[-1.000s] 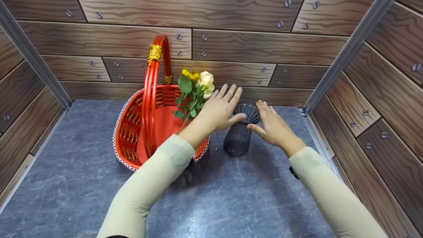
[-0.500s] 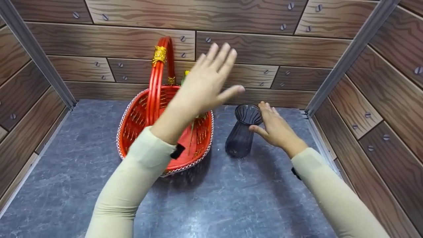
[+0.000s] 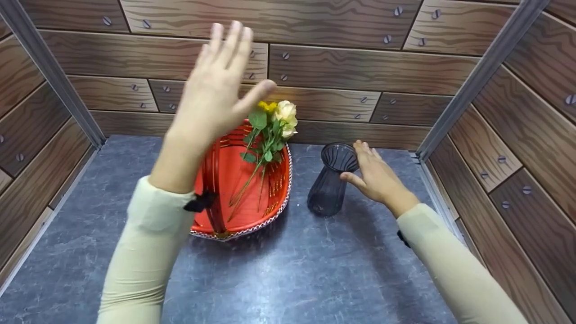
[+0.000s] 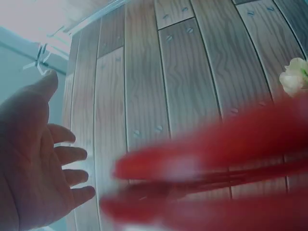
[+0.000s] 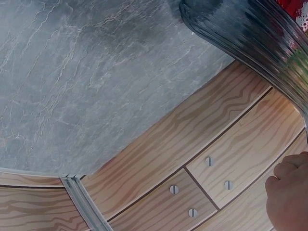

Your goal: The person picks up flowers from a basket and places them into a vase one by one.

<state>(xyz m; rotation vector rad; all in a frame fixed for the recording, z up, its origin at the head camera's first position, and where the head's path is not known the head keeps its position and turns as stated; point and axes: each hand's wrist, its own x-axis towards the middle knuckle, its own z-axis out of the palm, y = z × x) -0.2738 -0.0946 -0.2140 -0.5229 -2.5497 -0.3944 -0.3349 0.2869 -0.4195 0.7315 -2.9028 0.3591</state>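
Observation:
My left hand (image 3: 211, 101) is raised in the air over the left part of a red basket (image 3: 288, 180), fingers straight and thumb spread, holding nothing. In the left wrist view the basket's red handle (image 4: 207, 149) runs blurred beside that hand. Cream and yellow flowers (image 3: 285, 113) with green leaves lie in the basket, heads propped over its far rim. To its right stands a dark, see-through ribbed glass vase (image 3: 326, 193) with a flared mouth. My right hand (image 3: 378, 177) rests at the right side of the vase's rim, fingers extended, thumb toward the rim.
A grey marbled tabletop (image 3: 288, 279) lies under everything. Wood-patterned panels (image 3: 324, 67) close off the back and both sides, with metal profiles (image 3: 486, 67) at the corners.
My left hand has left the vase's left side and moved up and leftward across the basket, uncovering the flowers again. My right hand and the vase have stayed in place.

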